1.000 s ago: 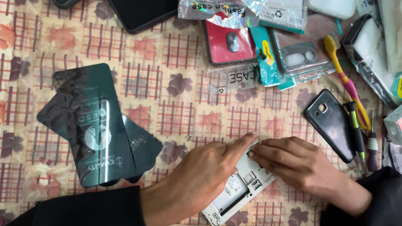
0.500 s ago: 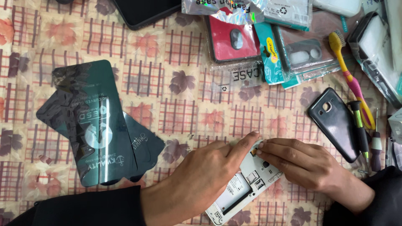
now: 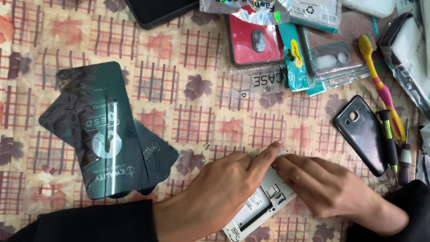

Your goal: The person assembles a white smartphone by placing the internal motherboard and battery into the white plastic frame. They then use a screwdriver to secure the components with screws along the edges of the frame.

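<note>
The phone, back cover off and white inside showing, lay tilted on the patterned cloth, mostly under both hands. The left hand rested on it, index finger stretched to its top corner, other fingers loosely curled. The right hand pressed flat fingers on the same corner; neither hand gripped it. One dark back cover lay just right of the hands. Two screwdrivers and one toothbrush lay beside it. Dark green packets, at least two, lay well left.
</note>
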